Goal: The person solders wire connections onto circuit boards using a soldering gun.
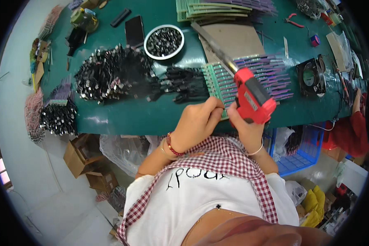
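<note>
My right hand (245, 125) grips a red soldering gun (253, 98) whose long metal barrel points up and left over a green panel of small circuit boards (217, 80) on the green table (123, 115). My left hand (199, 119) pinches the near edge of that panel with its fingertips. The panel carries rows of purple strips (270, 74) on its right half. A heap of black connectors with wires (110, 74) lies just left of the panel.
A white bowl of small dark parts (164, 41) stands behind the heap. Stacked green panels (213, 8) sit at the far edge, a small black fan (311, 76) at the right. Cardboard boxes (86, 160) and a blue crate (303, 151) stand below the table. Another person's red sleeve (354, 127) shows at the right.
</note>
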{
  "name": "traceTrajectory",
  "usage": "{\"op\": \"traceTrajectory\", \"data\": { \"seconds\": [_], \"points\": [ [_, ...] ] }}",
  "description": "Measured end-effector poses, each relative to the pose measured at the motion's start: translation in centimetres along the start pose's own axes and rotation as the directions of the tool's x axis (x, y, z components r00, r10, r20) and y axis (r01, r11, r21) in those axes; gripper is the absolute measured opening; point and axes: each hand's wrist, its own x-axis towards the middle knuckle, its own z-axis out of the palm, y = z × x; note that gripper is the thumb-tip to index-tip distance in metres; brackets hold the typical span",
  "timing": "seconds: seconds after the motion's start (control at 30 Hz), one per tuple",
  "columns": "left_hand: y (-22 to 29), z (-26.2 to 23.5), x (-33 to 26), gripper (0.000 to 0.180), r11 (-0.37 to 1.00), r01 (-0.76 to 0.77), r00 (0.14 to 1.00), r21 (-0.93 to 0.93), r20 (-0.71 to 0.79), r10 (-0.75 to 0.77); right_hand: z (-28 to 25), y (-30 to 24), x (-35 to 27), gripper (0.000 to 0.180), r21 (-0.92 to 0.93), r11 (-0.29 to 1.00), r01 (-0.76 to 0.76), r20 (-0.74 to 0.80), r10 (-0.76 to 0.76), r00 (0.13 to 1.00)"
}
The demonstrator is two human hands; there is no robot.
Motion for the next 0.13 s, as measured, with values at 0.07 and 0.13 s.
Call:
{"op": "traceTrajectory", "data": {
  "seconds": [0.07,0.13],
  "points": [
    [0.0,0.1,-0.1,0.007,0.999,-0.012,0.999,0.029,-0.043,0.013,-0.2,0.3,0.7,0.011,-0.072,0.972,0.223,-0.030,-0.225,0.974],
    [-0.1,-0.2,0.1,0.006,0.979,0.146,0.989,-0.143,-0.013,-0.150,-0.5,1.0,1.6,0.015,0.031,0.988,0.153,0.040,-0.154,0.987]
  ]
}}
